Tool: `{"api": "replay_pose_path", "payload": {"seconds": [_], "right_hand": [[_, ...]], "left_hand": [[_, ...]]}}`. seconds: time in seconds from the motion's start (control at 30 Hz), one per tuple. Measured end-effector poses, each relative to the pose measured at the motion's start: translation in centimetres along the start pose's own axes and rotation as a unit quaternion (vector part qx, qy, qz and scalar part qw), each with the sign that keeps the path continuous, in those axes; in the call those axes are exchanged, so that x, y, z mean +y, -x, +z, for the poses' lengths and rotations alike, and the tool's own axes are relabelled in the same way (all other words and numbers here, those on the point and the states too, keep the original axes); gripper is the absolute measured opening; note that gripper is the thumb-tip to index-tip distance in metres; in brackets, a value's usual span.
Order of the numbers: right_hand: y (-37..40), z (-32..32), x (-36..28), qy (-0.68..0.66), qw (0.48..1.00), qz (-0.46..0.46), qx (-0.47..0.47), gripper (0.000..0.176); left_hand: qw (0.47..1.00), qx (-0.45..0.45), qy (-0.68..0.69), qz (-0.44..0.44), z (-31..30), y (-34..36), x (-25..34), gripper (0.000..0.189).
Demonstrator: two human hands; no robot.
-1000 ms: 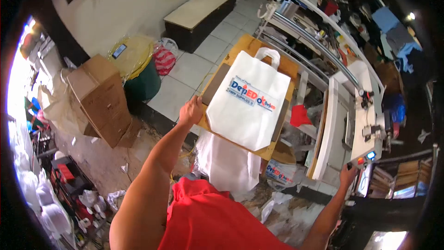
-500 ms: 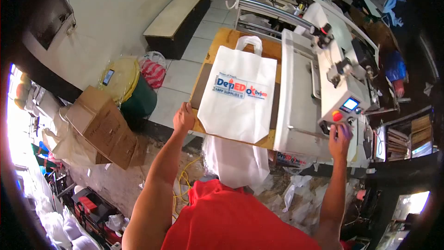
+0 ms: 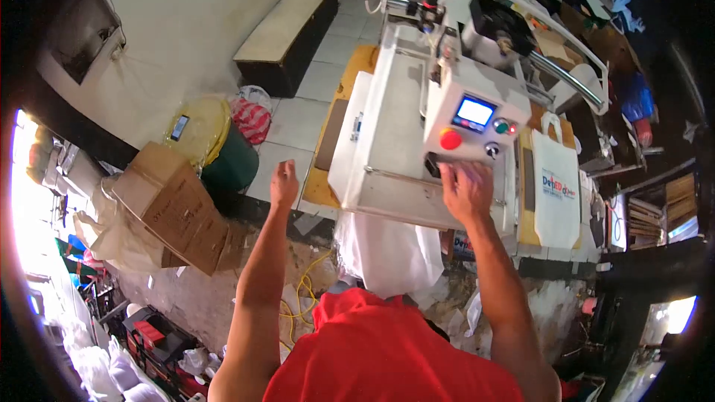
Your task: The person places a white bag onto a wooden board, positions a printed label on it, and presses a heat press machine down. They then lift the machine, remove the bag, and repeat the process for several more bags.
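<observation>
The white press head with its control box point(image 3: 477, 100) and wide plate point(image 3: 395, 182) sits over the left board point(image 3: 320, 186), covering most of a white bag point(image 3: 351, 141) there. My right hand point(image 3: 467, 187) is closed at the black handle under the control box's red button. In the air just left of the board, my left hand point(image 3: 284, 182) touches nothing; its fingers are close together. A second white bag point(image 3: 556, 197) with a blue and red print lies on the right board point(image 3: 527, 227), now uncovered.
A cardboard box point(image 3: 175, 208) and a green bin with a yellow lid point(image 3: 199, 130) stand at the left. Behind them is a long black bench point(image 3: 287, 30). White bags point(image 3: 391, 253) hang below the front edge. A yellow cord point(image 3: 302, 294) lies on the floor.
The press head has slid left over the first printed bag, along with my right hand, uncovering the second bag at the right. My left hand has come off the board's edge and moved slightly left.
</observation>
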State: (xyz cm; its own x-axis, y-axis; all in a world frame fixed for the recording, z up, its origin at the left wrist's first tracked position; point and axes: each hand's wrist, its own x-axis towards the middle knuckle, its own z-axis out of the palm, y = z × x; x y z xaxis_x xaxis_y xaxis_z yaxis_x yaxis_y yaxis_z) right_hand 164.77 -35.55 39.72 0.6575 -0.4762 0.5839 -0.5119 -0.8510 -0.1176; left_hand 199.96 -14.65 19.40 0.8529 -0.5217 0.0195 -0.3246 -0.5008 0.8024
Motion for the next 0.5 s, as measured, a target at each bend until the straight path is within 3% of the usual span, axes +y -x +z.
{"api": "replay_pose_path", "payload": {"seconds": [0.07,0.13,0.2,0.27,0.37,0.43,0.5], "right_hand": [[-0.6,0.9,-1.4,-0.009,1.000,-0.012,0.005,0.017],[-1.3,2.1,-2.5,-0.024,0.998,-0.034,0.041,0.030],[-1.4,2.4,-3.1,-0.032,0.999,-0.023,-0.010,0.030],[-1.9,0.7,-4.1,-0.036,0.998,-0.020,-0.057,0.026],[-1.2,-0.5,-3.7,-0.148,0.986,-0.067,-0.048,0.037],[0.3,-2.4,-2.1,-0.208,0.977,-0.046,-0.002,0.033],[3.6,-3.8,1.3,-0.258,0.963,0.037,0.075,0.026]], "left_hand": [[0.999,0.004,0.050,-0.020,-2.0,0.8,-1.1,0.048],[0.995,0.008,0.078,-0.061,-3.1,2.6,-3.3,0.052],[0.992,0.047,0.104,-0.055,-3.2,4.8,-7.4,0.048],[0.987,0.053,0.083,-0.125,-3.8,8.5,-10.5,0.046],[0.984,0.055,-0.069,-0.152,-4.6,16.8,-13.3,0.043],[0.971,-0.015,-0.218,-0.095,-4.3,23.3,-19.8,0.041],[0.946,-0.055,-0.231,-0.223,-3.5,31.1,-23.7,0.037]]}}
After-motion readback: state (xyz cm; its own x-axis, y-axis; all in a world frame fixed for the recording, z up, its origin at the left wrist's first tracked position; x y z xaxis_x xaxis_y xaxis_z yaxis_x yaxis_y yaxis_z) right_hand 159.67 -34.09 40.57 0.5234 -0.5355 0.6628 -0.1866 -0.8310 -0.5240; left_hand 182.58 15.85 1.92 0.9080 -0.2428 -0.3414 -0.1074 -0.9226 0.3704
